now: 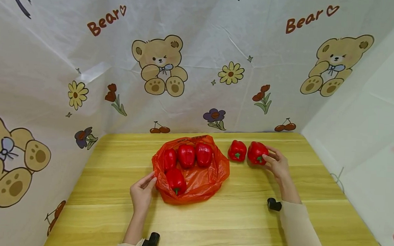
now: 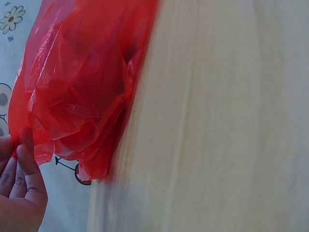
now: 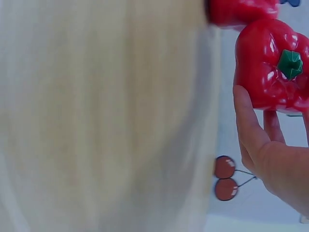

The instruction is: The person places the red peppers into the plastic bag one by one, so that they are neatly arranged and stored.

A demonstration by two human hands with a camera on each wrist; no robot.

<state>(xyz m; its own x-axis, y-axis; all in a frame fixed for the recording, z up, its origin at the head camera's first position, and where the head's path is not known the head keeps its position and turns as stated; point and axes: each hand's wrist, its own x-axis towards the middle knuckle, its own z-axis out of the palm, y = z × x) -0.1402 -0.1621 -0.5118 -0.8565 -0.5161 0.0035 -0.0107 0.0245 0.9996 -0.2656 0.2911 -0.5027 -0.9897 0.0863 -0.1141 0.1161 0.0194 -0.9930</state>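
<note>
My left hand (image 1: 142, 193) pinches the left rim of a red plastic bag (image 1: 199, 179) between thumb and fingers. Several red bell peppers (image 1: 186, 156) lie inside the open bag, one of them nearer its front with a green stem. To the bag's right, my right hand (image 1: 277, 166) holds a red bell pepper (image 1: 257, 153), thumb at the front and fingers round its right side. Another red bell pepper (image 1: 237, 150) stands just left of the held one. In the right wrist view the held pepper (image 3: 268, 67) shows its green stem.
Everything rests on a light wood-grain table (image 1: 232, 221). A white cloth (image 1: 203, 64) printed with bears and flowers hangs behind it and along the sides. Each wrist carries a black device, such as the one (image 1: 274, 204) at the right sleeve.
</note>
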